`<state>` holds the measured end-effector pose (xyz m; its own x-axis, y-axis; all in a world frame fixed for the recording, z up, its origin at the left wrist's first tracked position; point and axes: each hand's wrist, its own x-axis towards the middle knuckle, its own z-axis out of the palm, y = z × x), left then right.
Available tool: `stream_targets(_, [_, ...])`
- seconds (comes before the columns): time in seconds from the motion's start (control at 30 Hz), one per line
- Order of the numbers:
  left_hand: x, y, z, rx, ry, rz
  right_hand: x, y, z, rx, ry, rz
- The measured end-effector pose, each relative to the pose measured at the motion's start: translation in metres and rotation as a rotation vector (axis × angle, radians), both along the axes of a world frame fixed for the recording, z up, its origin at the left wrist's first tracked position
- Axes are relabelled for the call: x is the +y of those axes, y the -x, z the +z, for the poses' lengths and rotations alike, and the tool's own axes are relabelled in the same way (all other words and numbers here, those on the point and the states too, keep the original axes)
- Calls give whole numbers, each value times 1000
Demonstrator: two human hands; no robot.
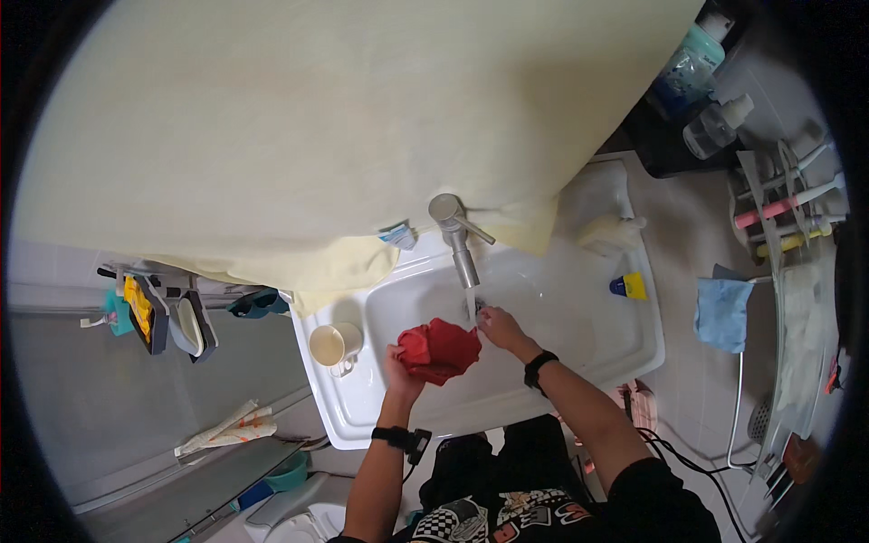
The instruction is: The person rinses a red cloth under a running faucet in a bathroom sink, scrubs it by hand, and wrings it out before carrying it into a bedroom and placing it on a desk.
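Note:
Over the white washbasin (579, 271), my left hand (403, 376) is closed around a bunched red cloth (439, 351). Fingers curled, my right hand (502, 328) is just right of the cloth, beside the thin stream of water falling from the metal tap (462, 253). What its fingers grip, if anything, is too small to make out. Part of the cloth's right edge lies close to those fingertips. On the basin's left ledge, near my left hand, stands a pale cup (333, 344) with a handle.
A pale yellow sheet (299, 127) hangs down behind the tap. Along the basin's right side lie a whitish bottle (611, 233) and a yellow-and-blue tube (630, 287). Farther right hang a light blue cloth (722, 314) and a rack of toothbrushes (787, 208). Black cables (692, 462) run near my right arm.

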<state>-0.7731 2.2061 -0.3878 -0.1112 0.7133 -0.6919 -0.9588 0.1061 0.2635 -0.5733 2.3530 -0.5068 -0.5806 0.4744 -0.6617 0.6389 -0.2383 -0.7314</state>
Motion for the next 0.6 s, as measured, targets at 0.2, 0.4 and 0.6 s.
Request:
stream_targets(0.2, [-54, 5, 17, 130, 177, -19, -13, 22, 18, -239, -614, 496])
stream_targets(0.4, [-77, 1, 16, 175, 306, -9, -21, 24, 7, -392, -776, 682])
stream_targets(0.6, [-93, 0, 18, 178, 316, 0, -24, 21, -2, -445, -870, 768])
